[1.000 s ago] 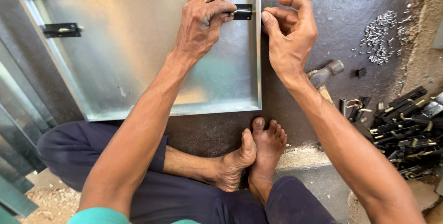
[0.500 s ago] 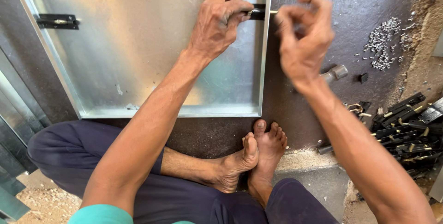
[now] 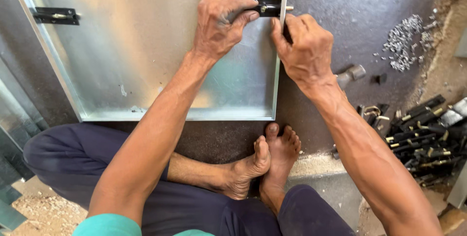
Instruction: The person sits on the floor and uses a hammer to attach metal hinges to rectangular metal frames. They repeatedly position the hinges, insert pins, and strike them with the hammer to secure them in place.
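A shallow galvanized metal tray panel [image 3: 136, 61] lies on the dark floor in front of my crossed legs. My left hand [image 3: 221, 19] presses a black sliding bolt latch [image 3: 269, 8] against the panel's right rim, thumb and fingers closed over it. My right hand [image 3: 304, 46] grips the outside of that rim just below the latch, thumb on the edge. A second black bolt latch [image 3: 56, 16] is fixed near the panel's left rim.
A pile of small silver screws [image 3: 401, 41] lies at the right. A heap of black bolt latches [image 3: 423, 134] sits at the far right. A hammer head [image 3: 351, 75] lies beside my right wrist. My bare feet [image 3: 267, 160] rest below the panel.
My right hand has come down from in front of the latch onto the panel's right rim. My left hand stays on the latch. The view has shifted slightly.
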